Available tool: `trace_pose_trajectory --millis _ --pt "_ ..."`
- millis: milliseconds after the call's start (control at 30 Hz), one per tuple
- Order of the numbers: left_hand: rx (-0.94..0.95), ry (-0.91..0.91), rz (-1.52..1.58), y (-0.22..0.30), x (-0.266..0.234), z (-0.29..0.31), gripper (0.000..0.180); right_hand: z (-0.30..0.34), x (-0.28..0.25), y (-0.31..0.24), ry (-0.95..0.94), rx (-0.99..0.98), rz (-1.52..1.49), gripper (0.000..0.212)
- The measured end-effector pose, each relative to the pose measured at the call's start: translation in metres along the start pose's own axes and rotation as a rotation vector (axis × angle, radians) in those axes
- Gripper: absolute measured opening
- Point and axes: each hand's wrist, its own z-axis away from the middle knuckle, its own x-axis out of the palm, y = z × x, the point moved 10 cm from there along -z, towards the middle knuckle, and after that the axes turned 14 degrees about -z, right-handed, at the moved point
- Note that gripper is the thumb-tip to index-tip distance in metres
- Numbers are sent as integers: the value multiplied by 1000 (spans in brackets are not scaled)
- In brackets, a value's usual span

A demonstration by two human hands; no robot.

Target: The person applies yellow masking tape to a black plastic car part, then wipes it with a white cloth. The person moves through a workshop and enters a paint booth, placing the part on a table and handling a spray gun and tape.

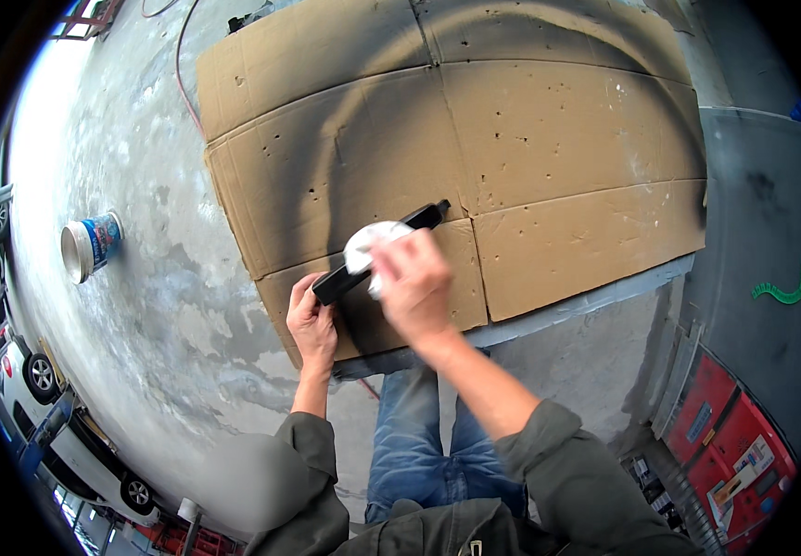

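Over the cardboard, my left hand (311,326) grips the lower left end of a long, narrow black bar-shaped part (338,283), thumb and fingers closed round it. The part slants up to the right, and a small stepped tip shows at its far end. Bunched in my right hand (416,285) is a white cloth (375,243), pressed on the middle of the part. The cloth and the right hand hide that middle stretch. Slight blur softens the right fingers.
Brown cardboard (549,120) with dark spray marks lies on a grey-topped support before me. A bucket (93,246) lies tipped on the concrete floor at left, with parked cars (95,463) beyond. At right are a green curved strip (783,287) and a red cabinet (711,408).
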Motion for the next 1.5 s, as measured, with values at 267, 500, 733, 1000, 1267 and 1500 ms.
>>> trace_pose_trajectory --millis 267,500,733,1000,1267,1500 --pt "-25 0 103 -16 0 5 17 33 54 -51 -157 -194 16 7" --pt "69 -29 -11 5 3 -2 22 -19 -66 76 294 259 -7 8" --pt "106 -1 -15 15 -3 -2 27 27 -85 87 248 851 -1574 22" --pt "86 -82 -103 12 -5 12 50 76 -158 52 122 797 -2036 33" --pt "79 -46 -305 -9 -29 75 56 187 -272 66 357 679 -1961 25" --pt "16 -251 -734 -48 -6 207 63 445 -412 122 918 521 -2006 12"
